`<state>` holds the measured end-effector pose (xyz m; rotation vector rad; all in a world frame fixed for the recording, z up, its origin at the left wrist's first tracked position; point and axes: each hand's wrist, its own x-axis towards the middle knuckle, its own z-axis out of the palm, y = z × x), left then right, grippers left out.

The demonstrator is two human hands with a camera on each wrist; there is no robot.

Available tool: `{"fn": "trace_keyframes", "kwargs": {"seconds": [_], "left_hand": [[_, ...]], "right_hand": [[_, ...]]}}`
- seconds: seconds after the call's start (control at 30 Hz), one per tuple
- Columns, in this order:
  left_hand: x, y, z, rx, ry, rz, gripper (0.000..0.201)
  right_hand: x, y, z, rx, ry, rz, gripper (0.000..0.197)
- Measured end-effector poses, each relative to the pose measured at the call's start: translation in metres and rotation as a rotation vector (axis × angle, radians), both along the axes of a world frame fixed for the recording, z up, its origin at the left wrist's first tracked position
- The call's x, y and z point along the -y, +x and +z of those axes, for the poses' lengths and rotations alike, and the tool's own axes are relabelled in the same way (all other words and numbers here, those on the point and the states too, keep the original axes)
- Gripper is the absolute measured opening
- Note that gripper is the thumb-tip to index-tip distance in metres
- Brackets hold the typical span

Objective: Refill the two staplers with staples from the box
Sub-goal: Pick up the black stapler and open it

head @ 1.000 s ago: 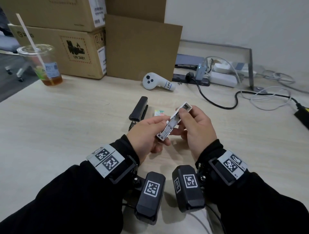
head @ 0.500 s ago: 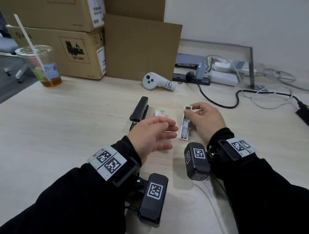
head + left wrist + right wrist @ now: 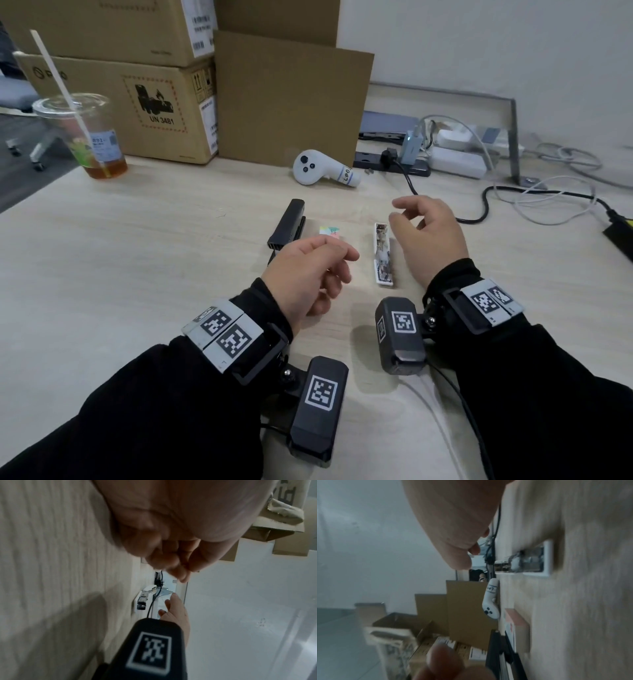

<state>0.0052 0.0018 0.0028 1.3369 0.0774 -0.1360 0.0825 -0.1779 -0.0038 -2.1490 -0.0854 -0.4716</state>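
Note:
The white stapler [image 3: 383,255] lies open on the table, its metal channel facing up, and neither hand touches it. It also shows in the left wrist view [image 3: 142,601] and as a blurred shape in the right wrist view [image 3: 530,562]. A black stapler [image 3: 287,224] lies to its left, with the small colourful staple box [image 3: 329,231] between them. My right hand [image 3: 397,210] hovers just right of the white stapler, fingers relaxed and empty. Near the box is my left hand [image 3: 342,270], loosely curled and holding nothing.
A white controller [image 3: 325,168] lies behind the staplers. Cardboard boxes [image 3: 147,102] stand at the back left, with a plastic cup of drink [image 3: 92,137] beside them. A power strip [image 3: 455,154] and cables [image 3: 513,202] fill the back right.
A second ago both hands held the white stapler above the table. The right hand laid it down, let go and lifted away to the right; the left hand drew back, empty.

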Motion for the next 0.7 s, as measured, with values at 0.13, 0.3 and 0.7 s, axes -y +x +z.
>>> {"fn": "trace_keyframes", "kwargs": {"seconds": [0.13, 0.3, 0.7], "left_hand": [[-0.015, -0.002, 0.013, 0.195, -0.021, 0.146, 0.025], [-0.047, 0.000, 0.018, 0.215, -0.017, 0.490, 0.019], [-0.072, 0.017, -0.002, 0.011, 0.042, 0.380, 0.020]], "right_hand": [[-0.025, -0.020, 0.010, 0.113, -0.015, 0.121, 0.010], [-0.063, -0.040, 0.011, 0.016, -0.048, 0.445, 0.015], [-0.110, -0.026, 0.008, -0.080, -0.426, 0.497, 0.024]]}}
